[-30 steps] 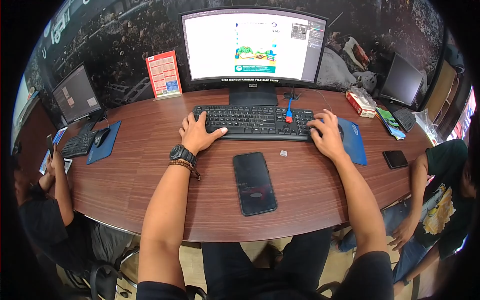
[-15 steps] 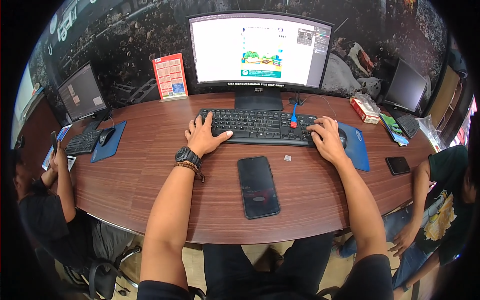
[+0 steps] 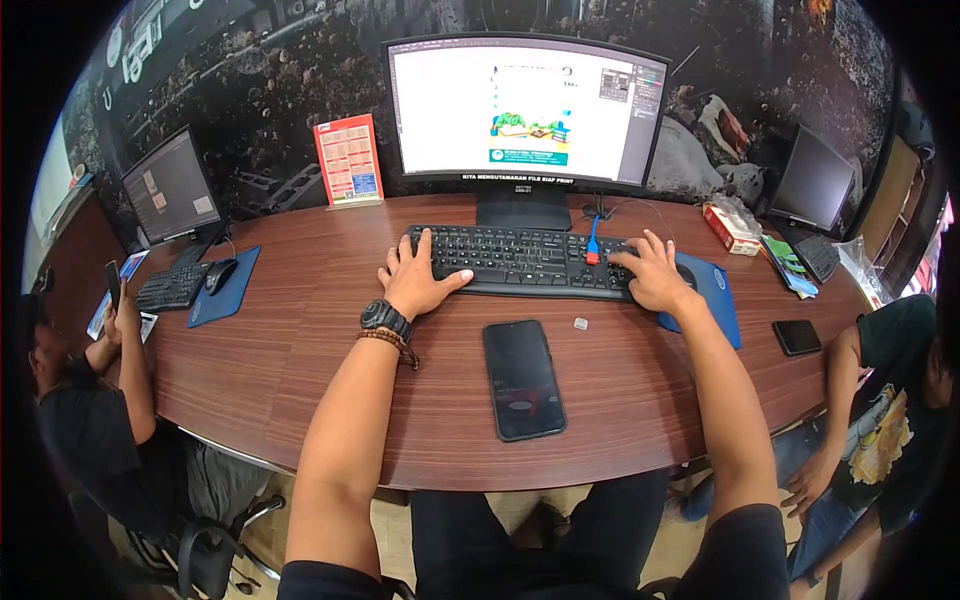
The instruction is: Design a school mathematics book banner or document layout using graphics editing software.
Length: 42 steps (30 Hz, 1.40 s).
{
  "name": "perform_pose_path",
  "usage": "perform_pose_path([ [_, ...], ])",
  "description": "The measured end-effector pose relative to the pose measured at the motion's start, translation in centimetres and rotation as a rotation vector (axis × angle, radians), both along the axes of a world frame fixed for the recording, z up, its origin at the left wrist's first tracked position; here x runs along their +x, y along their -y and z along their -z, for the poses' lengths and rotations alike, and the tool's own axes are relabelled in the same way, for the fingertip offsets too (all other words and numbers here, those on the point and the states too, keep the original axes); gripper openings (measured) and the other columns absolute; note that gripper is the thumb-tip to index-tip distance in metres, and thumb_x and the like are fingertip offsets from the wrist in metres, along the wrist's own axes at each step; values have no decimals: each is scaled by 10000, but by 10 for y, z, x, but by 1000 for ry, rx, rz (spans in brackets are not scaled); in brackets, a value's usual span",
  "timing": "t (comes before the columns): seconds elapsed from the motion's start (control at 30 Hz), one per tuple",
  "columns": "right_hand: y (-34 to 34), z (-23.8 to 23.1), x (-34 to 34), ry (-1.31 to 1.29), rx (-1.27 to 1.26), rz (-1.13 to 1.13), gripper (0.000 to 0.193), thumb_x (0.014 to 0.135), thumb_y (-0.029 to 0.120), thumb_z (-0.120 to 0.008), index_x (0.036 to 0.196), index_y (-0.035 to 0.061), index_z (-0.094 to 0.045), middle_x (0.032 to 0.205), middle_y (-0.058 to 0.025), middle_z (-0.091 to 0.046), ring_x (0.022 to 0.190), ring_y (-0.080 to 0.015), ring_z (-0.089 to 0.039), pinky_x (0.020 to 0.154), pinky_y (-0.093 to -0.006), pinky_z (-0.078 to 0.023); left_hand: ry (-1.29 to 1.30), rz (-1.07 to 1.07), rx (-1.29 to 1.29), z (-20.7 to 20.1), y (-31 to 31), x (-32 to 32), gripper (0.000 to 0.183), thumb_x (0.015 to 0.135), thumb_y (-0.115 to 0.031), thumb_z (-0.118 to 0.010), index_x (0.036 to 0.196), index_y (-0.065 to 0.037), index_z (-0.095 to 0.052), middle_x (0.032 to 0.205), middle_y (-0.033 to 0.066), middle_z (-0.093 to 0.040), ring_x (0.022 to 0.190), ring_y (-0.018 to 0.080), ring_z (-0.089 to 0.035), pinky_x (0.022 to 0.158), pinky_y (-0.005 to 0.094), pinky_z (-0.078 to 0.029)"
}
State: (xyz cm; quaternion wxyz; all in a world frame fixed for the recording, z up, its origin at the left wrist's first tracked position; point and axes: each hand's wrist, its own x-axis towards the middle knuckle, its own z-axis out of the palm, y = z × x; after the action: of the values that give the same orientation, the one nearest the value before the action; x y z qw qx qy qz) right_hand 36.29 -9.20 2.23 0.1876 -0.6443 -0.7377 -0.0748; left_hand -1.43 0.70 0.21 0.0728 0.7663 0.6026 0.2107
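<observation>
A black keyboard point(image 3: 500, 272) lies in front of a curved monitor point(image 3: 440, 120) that shows a colourful page layout. On the keyboard's left end rests my left hand point(image 3: 415, 280), fingers spread and the thumb stretched over the lower keys. My right hand point(image 3: 660, 280) is over the number keys at the right end, its index finger reaching to the keys and the other fingers apart. Neither hand holds anything. A blue and red cable or strap point(image 3: 593, 248) lies across the keyboard. Just right of my right hand, a black mouse point(image 3: 686, 275) is partly hidden on a blue mouse pad point(image 3: 722, 305).
A dark phone point(image 3: 524, 380) lies between my forearms, with a small whitish square piece point(image 3: 581, 323) above it. A red calendar point(image 3: 349, 160) stands left of the monitor. People sit at both sides; the left one holds a phone point(image 3: 113, 284). Another phone point(image 3: 796, 338) lies at right.
The view has shifted slightly, so everything sits a little lower and to the right. My right hand's fingers have moved a bit over the number keys; my left hand keeps its place.
</observation>
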Motion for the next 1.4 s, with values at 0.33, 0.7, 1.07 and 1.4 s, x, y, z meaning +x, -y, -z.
perform_pose_path([
  [0.33, 8, 3, 29, 165, 318, 51, 158, 789, 42, -599, 863, 85, -733, 1039, -100, -637, 1131, -321, -524, 1048, -522, -355, -10, -6, -30, 0, -2, -2, 1109, 763, -761, -656, 1565, -102, -266, 1567, 303, -245, 1466, 489, -176, 1125, 681, -183],
  [0.7, 23, 29, 52, -322, 278, 272, 329, 843, 211, -671, 1143, 78, -688, 1216, -155, -585, 1141, -370, -590, 969, -439, -481, 15, 0, 13, 4, 0, -1, 1085, 773, -752, -649, 1531, -41, -336, 1538, 290, -294, 1448, 472, -207, 1118, 675, -172],
  [1.07, 25, 31, 49, -344, 302, 132, 313, 821, 165, -661, 1104, 34, -689, 1151, -160, -603, 1102, -360, -592, 961, -420, -472, -5, -11, 17, 3, 2, 1, 1007, 793, -739, -640, 1482, -34, -432, 1545, 312, -291, 1448, 493, -201, 1113, 699, -145],
  [1.4, 26, 30, 49, -342, 294, 135, 303, 816, 160, -656, 1088, 35, -693, 1141, -171, -605, 1089, -365, -598, 964, -423, -471, -18, -18, -13, 3, 3, 3, 994, 808, -739, -623, 1491, -46, -421, 1555, 314, -280, 1465, 498, -174, 1133, 694, -127],
])
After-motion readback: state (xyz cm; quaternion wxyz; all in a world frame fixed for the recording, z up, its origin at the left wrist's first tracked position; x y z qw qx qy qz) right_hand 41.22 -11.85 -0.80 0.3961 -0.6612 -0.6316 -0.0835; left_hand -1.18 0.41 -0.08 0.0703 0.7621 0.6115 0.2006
